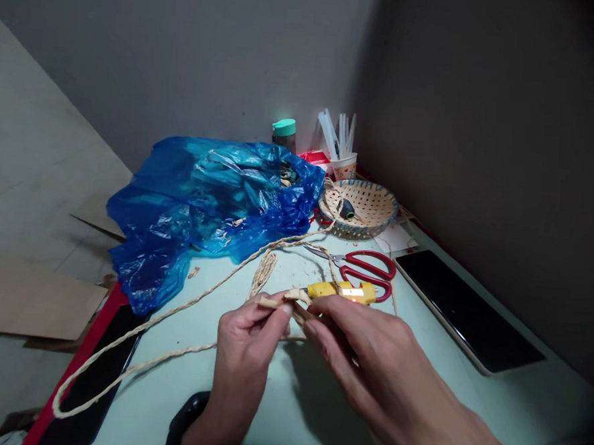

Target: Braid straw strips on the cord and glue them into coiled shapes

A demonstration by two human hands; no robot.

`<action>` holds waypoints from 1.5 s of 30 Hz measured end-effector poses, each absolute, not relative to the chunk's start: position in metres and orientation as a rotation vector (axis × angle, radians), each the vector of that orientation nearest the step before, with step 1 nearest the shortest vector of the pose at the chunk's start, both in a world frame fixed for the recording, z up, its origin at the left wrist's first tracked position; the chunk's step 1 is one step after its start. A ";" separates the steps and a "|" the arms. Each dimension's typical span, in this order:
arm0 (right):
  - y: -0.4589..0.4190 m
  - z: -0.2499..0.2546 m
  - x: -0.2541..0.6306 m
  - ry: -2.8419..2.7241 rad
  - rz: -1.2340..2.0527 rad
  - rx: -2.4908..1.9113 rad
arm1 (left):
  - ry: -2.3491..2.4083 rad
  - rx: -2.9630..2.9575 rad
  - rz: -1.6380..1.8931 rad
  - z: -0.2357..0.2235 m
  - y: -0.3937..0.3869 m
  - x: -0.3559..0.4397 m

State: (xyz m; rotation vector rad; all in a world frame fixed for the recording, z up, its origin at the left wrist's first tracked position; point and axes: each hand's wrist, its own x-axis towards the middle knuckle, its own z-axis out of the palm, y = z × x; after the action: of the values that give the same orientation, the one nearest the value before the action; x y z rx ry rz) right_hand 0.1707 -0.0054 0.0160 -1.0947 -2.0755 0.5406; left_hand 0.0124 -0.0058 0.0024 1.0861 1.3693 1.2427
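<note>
We have the pale fibre strip [297, 295] above the desk [275, 409], between our hands | long axis roughly left-right, right part slanting near | left hand [250, 334] and right hand [384, 349]: each grip pinching it, neither hand nearer.

The left hand [246, 345] and right hand [379, 352] partly hide the pale strip [297, 295].

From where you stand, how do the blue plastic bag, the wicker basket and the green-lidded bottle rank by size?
Largest to smallest in the head view:
1. Blue plastic bag
2. Wicker basket
3. Green-lidded bottle
</note>
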 end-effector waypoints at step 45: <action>0.043 0.012 0.181 -1.466 2.108 -0.631 | 1.025 1.121 0.538 0.020 0.003 0.006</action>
State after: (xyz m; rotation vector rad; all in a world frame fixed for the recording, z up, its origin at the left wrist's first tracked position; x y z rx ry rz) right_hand 0.1809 0.0425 0.0124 -0.6309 -1.4658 2.1079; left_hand 0.0064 0.0025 0.0201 1.1209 1.0252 0.5378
